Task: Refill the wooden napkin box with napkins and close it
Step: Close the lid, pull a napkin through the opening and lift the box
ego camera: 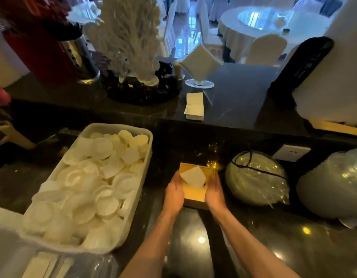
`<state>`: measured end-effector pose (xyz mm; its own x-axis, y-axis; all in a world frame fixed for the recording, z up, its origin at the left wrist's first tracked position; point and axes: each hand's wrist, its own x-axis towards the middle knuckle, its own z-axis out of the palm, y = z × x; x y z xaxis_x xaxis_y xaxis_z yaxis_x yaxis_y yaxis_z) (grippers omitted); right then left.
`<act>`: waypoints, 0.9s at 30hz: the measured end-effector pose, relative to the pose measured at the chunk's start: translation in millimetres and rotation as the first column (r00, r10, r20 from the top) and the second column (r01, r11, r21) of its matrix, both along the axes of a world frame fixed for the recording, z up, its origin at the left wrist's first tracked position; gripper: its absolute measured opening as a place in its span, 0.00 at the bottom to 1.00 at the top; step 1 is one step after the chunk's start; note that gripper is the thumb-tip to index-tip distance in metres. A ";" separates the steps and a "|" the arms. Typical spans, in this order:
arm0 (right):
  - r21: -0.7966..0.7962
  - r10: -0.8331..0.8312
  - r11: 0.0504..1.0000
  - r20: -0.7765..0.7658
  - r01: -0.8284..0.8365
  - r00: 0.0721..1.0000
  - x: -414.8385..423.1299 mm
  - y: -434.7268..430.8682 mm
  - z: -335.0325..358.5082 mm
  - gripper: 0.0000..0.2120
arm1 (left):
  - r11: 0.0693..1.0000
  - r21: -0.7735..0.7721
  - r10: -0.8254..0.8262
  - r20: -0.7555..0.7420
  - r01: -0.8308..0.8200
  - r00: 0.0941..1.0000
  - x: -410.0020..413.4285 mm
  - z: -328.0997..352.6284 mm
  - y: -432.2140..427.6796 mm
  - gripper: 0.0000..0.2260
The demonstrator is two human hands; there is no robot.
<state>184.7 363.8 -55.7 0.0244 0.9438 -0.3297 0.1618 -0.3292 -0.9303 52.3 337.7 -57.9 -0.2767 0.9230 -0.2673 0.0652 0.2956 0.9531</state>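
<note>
From the head view, the wooden napkin box [195, 189] sits on the dark counter [253, 237], just right of the white tray of small dishes [89, 187]. My left hand [174, 190] and right hand [214, 194] press flat against its sides, a white napkin [193, 176] poking from its top.

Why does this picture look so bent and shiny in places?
Head view: the wide-angle lens bows the counter edge; ceiling lights glare off the dark polished counter near the wooden napkin box; the bright dining room behind is washed out; the red object at top left is blurred.
</note>
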 end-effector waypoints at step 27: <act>-0.063 -0.011 0.998 -0.059 0.007 0.998 -4.1 10.6 21.8 0.25 | 0.998 -0.058 0.022 -0.004 -0.022 1.000 -5.6 -9.8 13.2 0.20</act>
